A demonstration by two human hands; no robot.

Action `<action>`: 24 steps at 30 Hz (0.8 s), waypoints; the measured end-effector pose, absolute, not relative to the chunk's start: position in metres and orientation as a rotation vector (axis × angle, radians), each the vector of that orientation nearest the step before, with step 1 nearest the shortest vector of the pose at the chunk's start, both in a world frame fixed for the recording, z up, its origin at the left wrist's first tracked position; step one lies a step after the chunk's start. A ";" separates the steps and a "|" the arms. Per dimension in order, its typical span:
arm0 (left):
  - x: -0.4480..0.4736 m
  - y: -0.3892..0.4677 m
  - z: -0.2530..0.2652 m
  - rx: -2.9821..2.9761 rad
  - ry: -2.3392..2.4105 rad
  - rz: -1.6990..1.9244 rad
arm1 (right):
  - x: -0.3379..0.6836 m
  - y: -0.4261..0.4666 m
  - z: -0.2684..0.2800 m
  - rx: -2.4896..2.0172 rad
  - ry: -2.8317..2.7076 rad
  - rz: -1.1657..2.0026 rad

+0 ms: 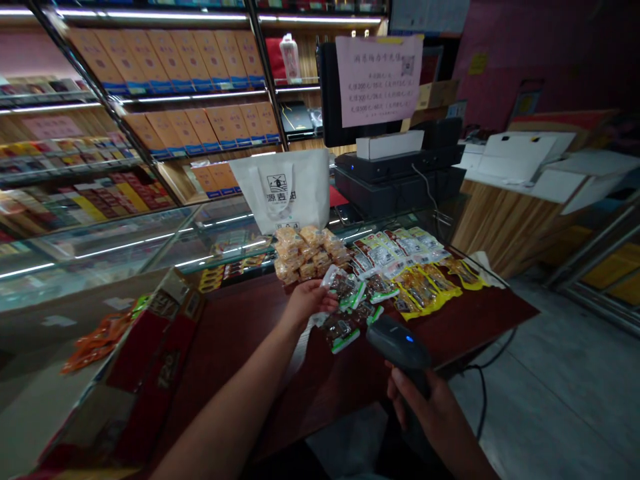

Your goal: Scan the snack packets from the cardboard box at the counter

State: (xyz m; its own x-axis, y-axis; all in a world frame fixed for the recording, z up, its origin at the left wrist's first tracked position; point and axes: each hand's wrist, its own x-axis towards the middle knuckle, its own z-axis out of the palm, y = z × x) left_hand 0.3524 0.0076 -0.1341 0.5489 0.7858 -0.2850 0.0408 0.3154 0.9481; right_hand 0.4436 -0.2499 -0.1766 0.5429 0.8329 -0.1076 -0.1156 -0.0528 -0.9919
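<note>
My left hand (311,303) is closed on the edge of a clear snack packet (343,285) with dark contents and a green strip. More packets of that kind lie around it, one dark packet (340,331) just below and another (379,288) to the right. In my right hand (417,400) is a dark barcode scanner (400,343), gripped by its handle, with a small blue light on top. Its head points toward the packets. Beyond them sit a pile of wrapped light-brown snacks (307,252) and rows of yellow-edged packets (423,290).
A white paper bag (287,190) stands behind the snacks on the glass counter (150,250). At left is an open cardboard box (145,360) holding orange packets (103,340). A monitor with a pink notice (380,80) stands at the back. The dark red tabletop (225,340) ends at the right.
</note>
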 end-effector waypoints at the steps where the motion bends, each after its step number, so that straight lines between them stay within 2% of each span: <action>1: 0.360 0.014 -0.132 1.164 0.885 0.558 | 0.443 -0.251 -0.177 -1.420 -0.666 0.882; 7: 0.375 0.028 -0.130 1.172 0.899 0.514 | 0.437 -0.251 -0.187 -1.415 -0.580 0.879; 13: 0.348 0.014 -0.135 1.150 0.872 0.604 | 0.437 -0.244 -0.193 -1.449 -0.576 0.900; 19: 0.277 -0.030 -0.132 1.260 0.878 0.714 | 0.436 -0.234 -0.198 -1.486 -0.671 0.974; 24: 0.183 -0.046 -0.090 1.574 1.137 1.016 | 0.448 -0.228 -0.222 -1.587 -0.780 1.125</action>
